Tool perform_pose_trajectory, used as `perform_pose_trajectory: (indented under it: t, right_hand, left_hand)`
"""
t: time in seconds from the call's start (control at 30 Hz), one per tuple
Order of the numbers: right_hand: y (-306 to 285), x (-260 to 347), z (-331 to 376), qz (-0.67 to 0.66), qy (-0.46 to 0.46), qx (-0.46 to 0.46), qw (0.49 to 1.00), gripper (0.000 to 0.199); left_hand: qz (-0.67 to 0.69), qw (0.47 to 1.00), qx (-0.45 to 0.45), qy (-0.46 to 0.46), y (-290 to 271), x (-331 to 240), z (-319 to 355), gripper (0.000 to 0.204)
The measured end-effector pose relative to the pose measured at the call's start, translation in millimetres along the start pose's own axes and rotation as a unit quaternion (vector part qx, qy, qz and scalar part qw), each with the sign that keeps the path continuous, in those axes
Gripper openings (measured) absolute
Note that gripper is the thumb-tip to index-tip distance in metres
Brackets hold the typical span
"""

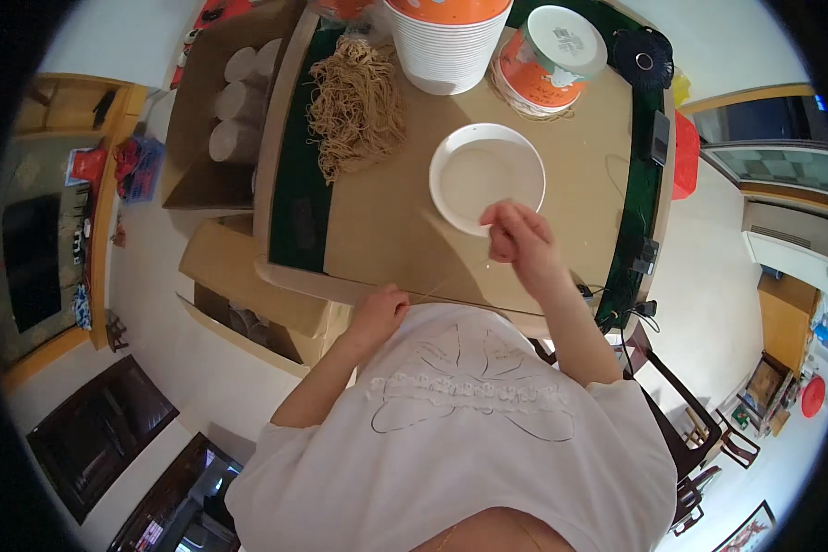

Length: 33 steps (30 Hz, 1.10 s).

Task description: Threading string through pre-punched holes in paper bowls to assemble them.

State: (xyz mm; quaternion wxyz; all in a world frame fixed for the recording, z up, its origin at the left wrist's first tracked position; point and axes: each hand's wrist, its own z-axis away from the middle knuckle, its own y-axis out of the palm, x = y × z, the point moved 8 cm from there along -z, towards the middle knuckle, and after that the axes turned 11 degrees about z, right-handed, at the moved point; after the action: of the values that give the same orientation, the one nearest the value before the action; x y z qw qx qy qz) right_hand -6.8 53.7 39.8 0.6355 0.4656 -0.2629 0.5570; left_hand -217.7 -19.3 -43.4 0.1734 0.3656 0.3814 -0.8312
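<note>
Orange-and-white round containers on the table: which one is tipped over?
The smaller orange tub with the white lid, right of the ribbed white bucket with the orange rim; its lid faces the camera, while the bucket stands upright.

From my feed: a cardboard-topped table carries a white plate, tan string bundle, stacked white cups and orange tub.

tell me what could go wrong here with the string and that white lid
1. The thin string stretched between the left hand and right hand looks taut; a hard pull might snap it or slip it loose.
2. The white lid lies loose under the right hand and could be nudged.
3. The string pile nearby might tangle.
</note>
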Motion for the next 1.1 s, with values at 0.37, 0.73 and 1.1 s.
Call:
perform_pose_trajectory:
  t: [0.37,0.73,1.1]
  right_hand:
    - [-134.6,11.4,56.9,0.210,-0.016,-0.256,0.944,0.015]
    - [-127.6,17.3,65.8,0.103,-0.117,-0.203,0.967,0.012]
    - [-51.1,21.0,58.7,0.134,-0.108,-0.020,0.985,0.016]
  left_hand:
    - [-0.009,0.954,-0.120,0.275,-3.4,-164.6,-110.4,0.019]
    - [-0.378,0.886,0.098,0.251,2.3,-103.2,-79.8,0.018]
    - [0.364,0.923,0.073,0.097,-3.1,-169.1,-84.2,0.012]
